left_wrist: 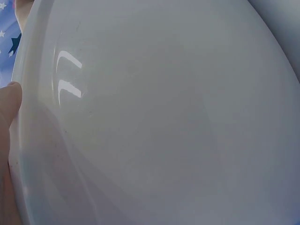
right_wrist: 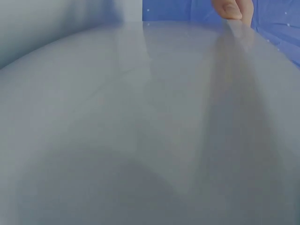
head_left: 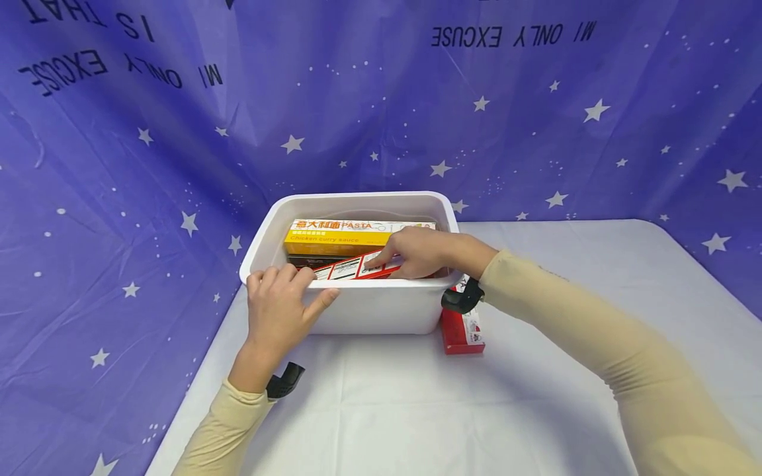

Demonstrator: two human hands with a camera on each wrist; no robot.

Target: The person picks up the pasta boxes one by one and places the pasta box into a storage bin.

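Observation:
A white plastic bin (head_left: 375, 307) stands on the table with boxes inside. My left hand (head_left: 278, 307) grips its front rim near the left corner, fingers over the edge and thumb outside; the left wrist view shows the bin's wall and part of that hand (left_wrist: 8, 110). Over the right side of the bin, my right hand (head_left: 417, 251) reaches in and holds a red and white box (head_left: 345, 269), which lies slanted near the front wall. Behind it are a yellow pasta box (head_left: 333, 239) and a dark box (head_left: 321, 261). The right wrist view shows mostly bin wall, the right fingers hidden.
Another red and white box (head_left: 461, 330) lies on the table against the bin's right side, partly covered by the black wrist mount (head_left: 463, 297). White cloth covers the table (head_left: 405, 410). A purple star-printed curtain (head_left: 369, 119) hangs behind and to the left.

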